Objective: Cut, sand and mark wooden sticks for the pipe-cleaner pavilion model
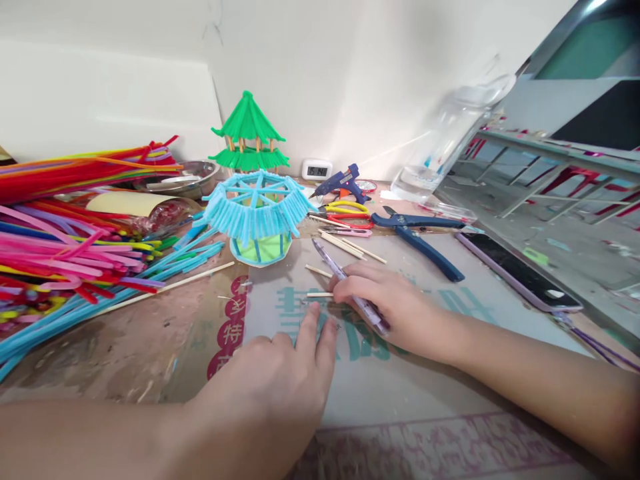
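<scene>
My right hand is closed around a pen with a purple pattern, its tip pointing up and to the left. Under the fingers of that hand pokes out the end of a short thin wooden stick. Just below this stick, my left hand reaches over the plastic-covered sheet with a finger stretched out, its tip close to the stick. Whether that fingertip touches the stick I cannot tell. Another wooden stick lies slightly farther back, partly hidden by the right hand.
A green-and-blue pipe-cleaner pavilion stands at the back. Pipe cleaners pile up at left. Behind my hands lie blue-handled cutters, a glue gun, more sticks and a small clock. A phone rests at right.
</scene>
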The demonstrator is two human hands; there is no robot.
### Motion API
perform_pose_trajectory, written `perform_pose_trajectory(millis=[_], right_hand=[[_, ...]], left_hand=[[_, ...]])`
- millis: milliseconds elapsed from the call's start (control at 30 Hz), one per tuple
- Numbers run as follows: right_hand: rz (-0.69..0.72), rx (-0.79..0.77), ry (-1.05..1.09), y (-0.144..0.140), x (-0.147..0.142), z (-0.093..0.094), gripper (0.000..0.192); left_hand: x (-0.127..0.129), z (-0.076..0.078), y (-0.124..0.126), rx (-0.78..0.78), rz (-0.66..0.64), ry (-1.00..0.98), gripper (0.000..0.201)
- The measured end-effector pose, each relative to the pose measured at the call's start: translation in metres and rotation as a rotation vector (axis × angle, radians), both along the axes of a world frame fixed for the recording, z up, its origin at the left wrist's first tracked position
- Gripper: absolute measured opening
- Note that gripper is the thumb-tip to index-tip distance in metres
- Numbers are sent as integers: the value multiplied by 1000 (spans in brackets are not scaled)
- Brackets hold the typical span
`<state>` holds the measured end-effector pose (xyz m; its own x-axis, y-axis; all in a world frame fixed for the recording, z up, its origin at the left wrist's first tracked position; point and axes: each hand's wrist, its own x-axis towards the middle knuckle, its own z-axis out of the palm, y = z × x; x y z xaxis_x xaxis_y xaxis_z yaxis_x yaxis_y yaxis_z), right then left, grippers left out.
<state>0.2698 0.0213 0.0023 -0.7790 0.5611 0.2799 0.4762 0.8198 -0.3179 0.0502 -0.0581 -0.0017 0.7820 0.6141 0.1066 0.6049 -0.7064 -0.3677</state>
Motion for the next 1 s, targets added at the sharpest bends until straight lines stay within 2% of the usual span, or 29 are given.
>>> perform_pose_trajectory(millis=[200,400,533,700,800,1000], right_hand=[[41,-3,33,15,-3,-3,31],[26,27,-2,16,-3,-2,25],[-9,47,-20,17,2,0,29],[-52,34,-19,24,8,0,31],[-55,15,14,26,9,1,31],[-51,-16,-1,21,14,3,32]], left_hand=[[17,0,7,-27,108,25,56],[17,4,13,28,44,-77,40],[13,2,18,19,27,-82,44],[23,5,29,16,147,-103,43],[22,2,25,37,156,-88,45],[5,-11,11,23,92,-130,52]])
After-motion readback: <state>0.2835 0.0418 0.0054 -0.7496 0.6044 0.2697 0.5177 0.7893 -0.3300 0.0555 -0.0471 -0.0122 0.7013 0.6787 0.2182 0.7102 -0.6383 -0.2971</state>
